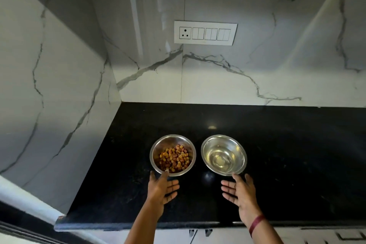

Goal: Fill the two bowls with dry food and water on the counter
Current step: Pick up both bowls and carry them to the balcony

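- Black speckled counter (277,154) meets white veined marble walls (217,77); a switch panel (205,33) sits above.
- Food bowl (172,155) and water bowl (224,154) stand side by side.
- Left hand (162,188) and right hand (238,191) hover just before them, fingers (227,189) spread, holding nothing.

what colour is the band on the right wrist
Dark red, maroon-like wristband, seen in the head view.
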